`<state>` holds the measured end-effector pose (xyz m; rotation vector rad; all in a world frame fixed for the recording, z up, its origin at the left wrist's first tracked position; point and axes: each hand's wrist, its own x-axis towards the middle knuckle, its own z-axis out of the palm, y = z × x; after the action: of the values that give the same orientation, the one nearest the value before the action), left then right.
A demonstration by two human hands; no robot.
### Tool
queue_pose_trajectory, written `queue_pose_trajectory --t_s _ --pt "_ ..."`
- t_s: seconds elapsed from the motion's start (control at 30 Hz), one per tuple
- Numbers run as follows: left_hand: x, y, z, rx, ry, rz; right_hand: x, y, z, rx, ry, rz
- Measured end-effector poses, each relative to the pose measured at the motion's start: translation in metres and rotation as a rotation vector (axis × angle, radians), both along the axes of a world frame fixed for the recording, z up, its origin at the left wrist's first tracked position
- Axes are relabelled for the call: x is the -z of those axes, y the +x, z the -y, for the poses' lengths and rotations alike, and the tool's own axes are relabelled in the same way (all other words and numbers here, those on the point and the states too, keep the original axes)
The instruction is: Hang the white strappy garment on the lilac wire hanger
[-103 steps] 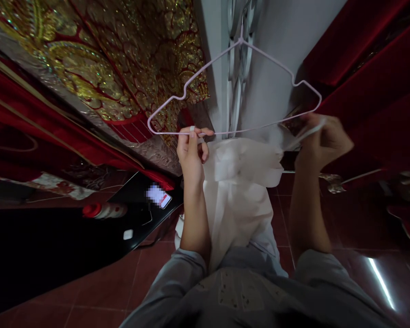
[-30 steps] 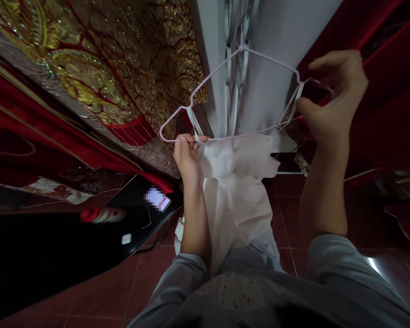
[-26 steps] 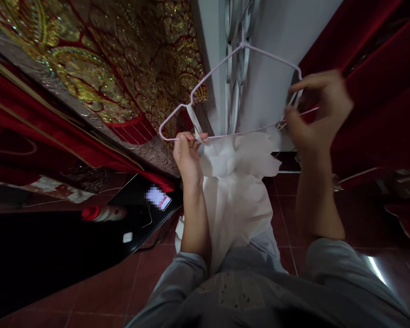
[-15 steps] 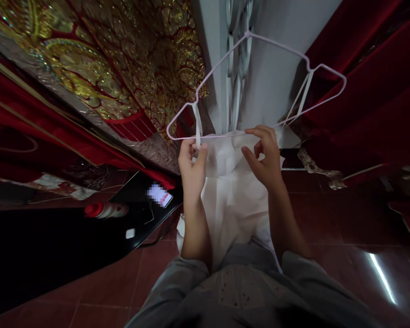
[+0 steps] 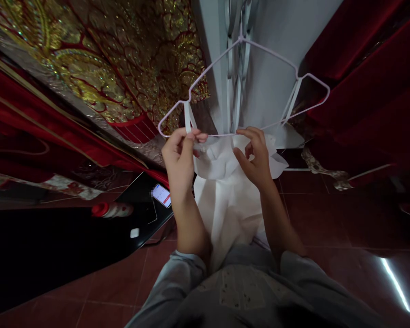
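Observation:
A white garment (image 5: pixel 227 196) hangs in front of me from a pale pink hanger (image 5: pixel 266 48) by thin white straps caught in the hanger's notches. My left hand (image 5: pixel 178 157) is closed on the left strap (image 5: pixel 187 114), pinching it between thumb and fingers beside the hanger's lower bar. My right hand (image 5: pixel 258 157) is at the middle of the garment's top edge, its index finger at the lower bar and its thumb held apart. Nothing shows gripped in it. The right strap (image 5: pixel 293 101) hangs from the other notch, away from both hands.
Gold-sequined red garments (image 5: pixel 123 59) hang at the left, dark red cloth (image 5: pixel 372 91) at the right. A black table (image 5: pixel 54 255) at lower left carries a lit phone (image 5: pixel 162 196), a red-capped bottle (image 5: pixel 114 209) and a small white case (image 5: pixel 134 233). Behind the hanger stands a metal rack (image 5: pixel 237 86).
My left hand has shifted left and up, its fingers now pinching the strap higher, near the bar. The hanger has moved slightly left and down in view; my right hand keeps its pose.

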<state>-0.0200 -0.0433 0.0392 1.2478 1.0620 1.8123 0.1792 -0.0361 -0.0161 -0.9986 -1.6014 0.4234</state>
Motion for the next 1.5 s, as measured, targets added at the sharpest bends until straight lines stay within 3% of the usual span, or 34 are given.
queue_pose_trajectory --t_s 0.1,0.17,0.23,0.3,0.37,0.47,0.57,0.63,0.7,0.77,0.83,0.93,1.03,1.3,1.4,1.5 --pt "-0.019 -0.006 -0.011 0.097 0.076 0.165 0.001 0.0 -0.001 -0.002 -0.014 0.003" --pt "-0.023 -0.016 -0.021 0.064 0.119 0.224 0.0 0.002 -0.002 -0.01 -0.017 0.007" --pt "-0.015 -0.027 -0.028 -0.086 0.167 0.265 -0.001 0.008 -0.003 -0.003 -0.023 0.02" --pt "0.004 -0.031 -0.031 -0.26 0.183 0.295 -0.001 0.014 -0.004 0.022 -0.03 0.03" --pt "0.025 -0.025 -0.028 -0.347 0.123 0.31 -0.001 0.018 -0.006 0.03 -0.03 0.036" --pt "0.044 0.002 -0.02 -0.169 -0.023 0.343 -0.001 0.014 -0.005 -0.009 -0.015 0.037" --pt "0.039 0.035 -0.012 0.104 -0.062 0.363 0.002 0.004 0.002 -0.052 -0.011 0.015" --pt "0.031 0.048 -0.01 0.128 -0.032 0.357 0.008 0.002 0.005 -0.042 0.014 -0.029" --pt "0.025 0.054 -0.009 0.096 -0.016 0.348 0.016 0.007 0.004 0.078 0.091 -0.149" --pt "0.024 0.052 -0.01 0.079 -0.019 0.34 0.024 0.021 -0.005 0.309 0.182 -0.344" --pt "0.025 0.049 -0.012 0.081 -0.021 0.335 0.026 0.04 -0.019 0.424 0.155 -0.498" --pt "0.028 0.046 -0.013 0.086 -0.001 0.334 0.016 0.06 -0.037 0.257 -0.024 -0.519" --pt "0.028 0.044 -0.015 0.06 0.007 0.33 0.0 0.064 -0.041 0.134 -0.063 -0.479" --pt "0.026 0.03 -0.024 0.058 0.012 0.307 -0.032 0.064 -0.018 0.023 -0.085 -0.331" --pt "0.025 0.029 -0.023 0.057 -0.049 0.305 -0.052 0.069 -0.027 0.0 -0.023 -0.318" --pt "0.024 0.03 -0.021 0.066 -0.066 0.32 -0.073 0.078 -0.04 0.092 0.06 -0.349"
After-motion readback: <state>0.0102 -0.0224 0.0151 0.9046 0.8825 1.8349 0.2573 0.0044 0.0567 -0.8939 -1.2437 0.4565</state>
